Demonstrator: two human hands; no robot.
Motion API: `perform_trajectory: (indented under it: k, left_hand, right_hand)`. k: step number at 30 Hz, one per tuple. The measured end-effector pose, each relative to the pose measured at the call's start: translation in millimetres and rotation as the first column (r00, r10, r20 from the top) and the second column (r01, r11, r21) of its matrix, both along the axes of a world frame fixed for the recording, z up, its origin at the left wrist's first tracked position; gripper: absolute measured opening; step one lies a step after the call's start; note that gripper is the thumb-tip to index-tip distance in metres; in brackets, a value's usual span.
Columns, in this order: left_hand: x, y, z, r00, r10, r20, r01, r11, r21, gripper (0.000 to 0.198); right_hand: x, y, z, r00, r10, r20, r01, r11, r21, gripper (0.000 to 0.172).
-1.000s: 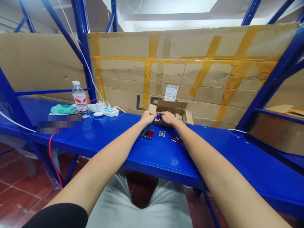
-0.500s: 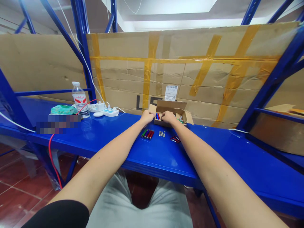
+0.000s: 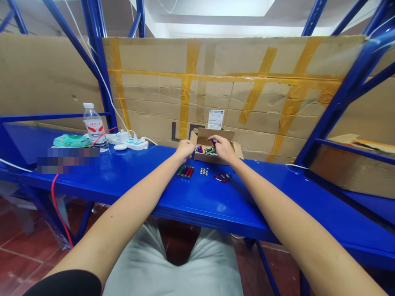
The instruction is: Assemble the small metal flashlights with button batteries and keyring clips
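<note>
A small open cardboard box [image 3: 206, 157] stands at the back of the table, with mixed coloured small metal parts inside. My left hand [image 3: 185, 149] is closed at the box's left edge, where it seems to grip the side; its fingertips are partly hidden. Above the box's right half, my right hand [image 3: 224, 149] pinches a small dark purple piece [image 3: 214, 142], its index finger stretched out. In front of the box lie a row of green, purple and red metal tubes [image 3: 185, 172], several small silver round pieces [image 3: 204, 171] and several coloured carabiners [image 3: 222, 177].
On the left of the blue table [image 3: 197, 201] stand a water bottle [image 3: 95, 128], a teal soft pack [image 3: 71, 140] and a white power strip [image 3: 132, 144] with cables. A tall taped cardboard sheet [image 3: 154, 94] closes off the back. Blue rack posts rise at both sides.
My right hand has risen out of the box with a small purple piece in its fingers. My left hand stays at the box's left edge. The view has shifted slightly to the right.
</note>
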State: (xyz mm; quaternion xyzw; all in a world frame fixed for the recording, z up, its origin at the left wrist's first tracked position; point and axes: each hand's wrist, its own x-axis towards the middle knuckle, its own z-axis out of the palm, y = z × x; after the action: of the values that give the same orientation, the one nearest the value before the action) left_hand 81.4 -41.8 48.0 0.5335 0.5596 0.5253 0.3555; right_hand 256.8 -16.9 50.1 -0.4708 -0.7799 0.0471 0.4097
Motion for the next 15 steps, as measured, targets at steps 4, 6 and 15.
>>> perform_trajectory:
  k: [4,6,15]
  left_hand:
    - [3.7,-9.1,4.7,0.979,-0.203,-0.031,0.202,0.979,-0.042,0.011]
    - [6.1,-17.8,5.9,0.925,-0.371,-0.088,0.365,0.928,-0.077,0.011]
    - [14.4,-39.6,-3.6,0.770,-0.598,-0.222,0.590,0.800,-0.109,0.006]
  right_hand:
    - [7.2,-23.7,-0.4,0.996,0.073,0.052,-0.065,0.988,-0.140,0.042]
    - [13.4,-36.1,0.2,0.979,0.196,0.057,-0.185,0.970,-0.160,0.033]
    - [26.0,-69.0,-2.8,0.916,0.371,0.152,-0.316,0.901,-0.297,0.025]
